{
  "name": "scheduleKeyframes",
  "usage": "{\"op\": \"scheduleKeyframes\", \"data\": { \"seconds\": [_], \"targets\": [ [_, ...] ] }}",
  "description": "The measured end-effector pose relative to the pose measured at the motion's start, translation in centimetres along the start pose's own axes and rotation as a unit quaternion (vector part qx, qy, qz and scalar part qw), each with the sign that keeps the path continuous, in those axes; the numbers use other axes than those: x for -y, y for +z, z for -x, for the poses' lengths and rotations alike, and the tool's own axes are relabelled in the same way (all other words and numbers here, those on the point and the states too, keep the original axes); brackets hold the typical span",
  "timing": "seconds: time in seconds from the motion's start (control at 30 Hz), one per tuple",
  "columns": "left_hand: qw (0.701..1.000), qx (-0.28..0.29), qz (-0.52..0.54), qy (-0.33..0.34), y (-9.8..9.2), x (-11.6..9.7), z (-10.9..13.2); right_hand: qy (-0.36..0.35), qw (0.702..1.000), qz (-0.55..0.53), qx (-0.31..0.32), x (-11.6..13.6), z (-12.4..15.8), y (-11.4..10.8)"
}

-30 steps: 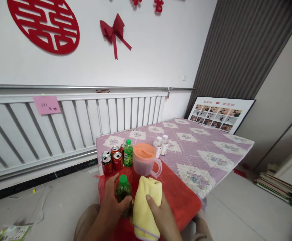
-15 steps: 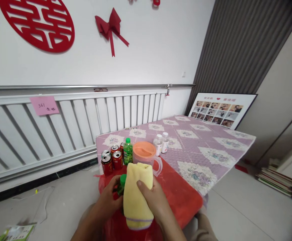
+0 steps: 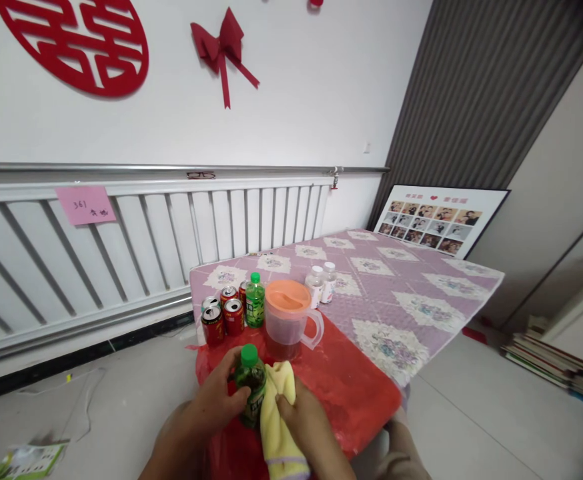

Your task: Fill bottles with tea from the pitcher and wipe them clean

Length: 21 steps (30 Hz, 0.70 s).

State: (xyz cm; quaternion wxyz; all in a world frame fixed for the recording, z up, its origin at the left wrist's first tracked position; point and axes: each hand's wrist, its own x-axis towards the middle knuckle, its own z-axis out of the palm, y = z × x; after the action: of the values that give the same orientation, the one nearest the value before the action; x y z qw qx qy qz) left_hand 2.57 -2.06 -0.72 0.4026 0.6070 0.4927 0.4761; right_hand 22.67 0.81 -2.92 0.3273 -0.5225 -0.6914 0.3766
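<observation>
My left hand [image 3: 221, 393] is closed around a green-capped drink bottle [image 3: 249, 380], held upright above the red plastic sheet [image 3: 354, 380]. Gripped in my right hand [image 3: 304, 413] is a folded yellow cloth [image 3: 277, 420], pressed against the bottle's right side. Just beyond stands a clear plastic pitcher [image 3: 284, 327] with an orange lid and some liquid low inside. Left of it are a second green bottle [image 3: 255, 303] and several drink cans [image 3: 234, 317], mostly red, with two visibly opened tops.
Two white-capped bottles [image 3: 321, 287] stand behind the pitcher on the purple patterned tablecloth [image 3: 366, 310]. A white radiator [image 3: 171, 233] runs along the wall. A photo board [image 3: 436, 220] leans at the far right, and books [image 3: 546, 367] are stacked on the right.
The yellow cloth has moved down and right from in front of the bottle to its side. More of the held bottle and the pitcher now shows.
</observation>
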Motion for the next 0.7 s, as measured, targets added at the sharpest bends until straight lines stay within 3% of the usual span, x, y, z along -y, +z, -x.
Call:
{"op": "scheduleKeyframes", "data": {
  "seconds": [0.2,0.27,0.4,0.6,0.7],
  "targets": [
    [0.987,-0.14,-0.08,0.0,1.3,0.1,0.3,0.006,0.993,-0.108,-0.045,3.1,-0.1,-1.6],
    [0.985,-0.144,-0.094,0.005,1.5,-0.3,0.4,0.006,0.981,-0.188,-0.041,4.5,-0.1,-2.0],
    [0.994,-0.097,-0.046,0.004,1.5,-1.2,0.4,0.019,0.953,-0.303,-0.005,5.8,-0.1,-1.4],
    [0.995,-0.096,-0.012,-0.024,0.9,-1.4,0.7,0.08,0.959,-0.273,0.01,2.5,-0.2,0.5],
    [0.998,-0.068,-0.008,-0.018,0.4,-1.4,0.8,0.037,0.983,-0.182,0.008,0.3,0.0,0.7]
  ]
}}
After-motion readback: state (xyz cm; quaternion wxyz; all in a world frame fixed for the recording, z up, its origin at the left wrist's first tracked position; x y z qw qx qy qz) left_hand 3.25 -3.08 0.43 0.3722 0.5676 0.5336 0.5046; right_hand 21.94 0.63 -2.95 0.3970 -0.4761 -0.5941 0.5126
